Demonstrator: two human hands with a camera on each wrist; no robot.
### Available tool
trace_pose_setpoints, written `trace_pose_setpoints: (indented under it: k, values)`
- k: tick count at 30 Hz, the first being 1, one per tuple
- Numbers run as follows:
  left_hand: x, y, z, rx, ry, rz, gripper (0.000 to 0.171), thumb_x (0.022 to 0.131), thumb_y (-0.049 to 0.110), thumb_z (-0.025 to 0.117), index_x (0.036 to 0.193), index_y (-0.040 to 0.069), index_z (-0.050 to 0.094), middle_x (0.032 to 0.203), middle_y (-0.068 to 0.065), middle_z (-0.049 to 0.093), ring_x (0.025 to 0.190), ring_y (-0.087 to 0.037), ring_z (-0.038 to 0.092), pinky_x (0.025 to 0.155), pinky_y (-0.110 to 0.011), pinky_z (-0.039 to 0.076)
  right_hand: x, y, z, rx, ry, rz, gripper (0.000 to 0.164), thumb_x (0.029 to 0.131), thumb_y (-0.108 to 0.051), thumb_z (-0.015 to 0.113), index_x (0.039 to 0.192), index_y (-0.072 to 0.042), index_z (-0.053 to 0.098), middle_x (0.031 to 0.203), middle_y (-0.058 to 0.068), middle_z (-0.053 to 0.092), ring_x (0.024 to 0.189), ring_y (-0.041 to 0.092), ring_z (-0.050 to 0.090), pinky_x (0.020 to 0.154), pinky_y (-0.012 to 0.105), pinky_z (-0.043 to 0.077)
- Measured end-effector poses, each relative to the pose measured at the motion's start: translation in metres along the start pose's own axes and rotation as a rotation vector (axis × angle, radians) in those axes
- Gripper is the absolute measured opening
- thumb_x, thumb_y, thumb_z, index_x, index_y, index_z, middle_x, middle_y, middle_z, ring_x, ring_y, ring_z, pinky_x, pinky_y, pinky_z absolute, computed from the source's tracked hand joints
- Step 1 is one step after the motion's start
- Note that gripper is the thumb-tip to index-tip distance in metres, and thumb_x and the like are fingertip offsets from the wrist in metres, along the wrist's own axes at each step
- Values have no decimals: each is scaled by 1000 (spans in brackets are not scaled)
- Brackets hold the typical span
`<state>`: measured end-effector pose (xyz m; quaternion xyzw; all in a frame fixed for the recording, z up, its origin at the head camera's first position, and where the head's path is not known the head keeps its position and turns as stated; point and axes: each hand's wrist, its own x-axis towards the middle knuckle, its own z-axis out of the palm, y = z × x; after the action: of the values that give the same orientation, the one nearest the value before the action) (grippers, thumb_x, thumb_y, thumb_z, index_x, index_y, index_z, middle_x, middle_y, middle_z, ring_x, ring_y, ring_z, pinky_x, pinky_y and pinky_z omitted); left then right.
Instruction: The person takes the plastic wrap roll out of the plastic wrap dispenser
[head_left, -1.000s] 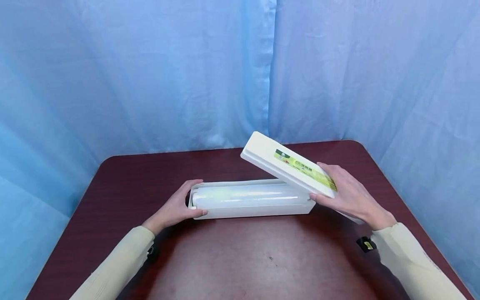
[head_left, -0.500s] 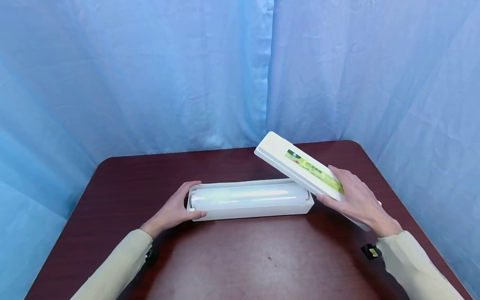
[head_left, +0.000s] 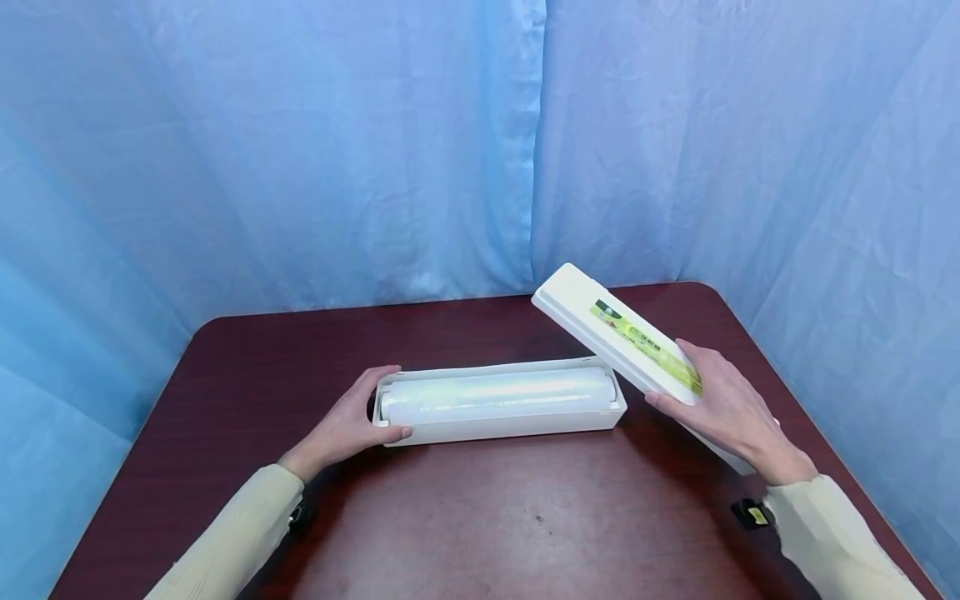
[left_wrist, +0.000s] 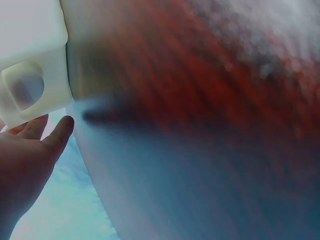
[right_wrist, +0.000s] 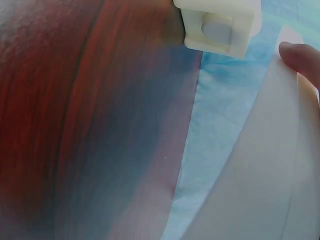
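A long white box (head_left: 517, 426) without its lid lies on the table, with a roll of clear cling film (head_left: 495, 397) inside. My left hand (head_left: 347, 423) grips the box's left end, thumb at the front and fingers behind. A round hole shows in the box's end wall (left_wrist: 52, 100) in the left wrist view. To the right, my right hand (head_left: 723, 412) holds the white lid (head_left: 572, 290), which bears a green and yellow label. The lid is raised and slanted, its far end pointing up and left. In the right wrist view my thumb (right_wrist: 302, 56) presses the lid's edge.
The dark reddish-brown table (head_left: 480, 517) has rounded far corners. Light blue curtains (head_left: 360, 150) hang behind it and at both sides. A small black strap (head_left: 750, 513) with a yellow mark hangs by my right wrist.
My right hand has drawn the lid rightward and slightly toward me, uncovering the right end of the cling film roll. The left hand and box have hardly moved.
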<state>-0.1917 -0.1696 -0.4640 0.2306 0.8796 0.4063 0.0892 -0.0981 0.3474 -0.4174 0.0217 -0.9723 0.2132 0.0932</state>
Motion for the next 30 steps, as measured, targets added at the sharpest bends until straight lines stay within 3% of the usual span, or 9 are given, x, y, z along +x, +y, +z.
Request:
trace_pose_setpoints:
  k: [30]
  values:
    - [-2,-2,3,27,23,3,93,83,43,87,157,12,40,155,-12,43,136,-32,46,106,-58,41,-12,27,1,-93,2,170,101,88,-63,72,151,8,38,131,31,50,106,42,50,75,55,43]
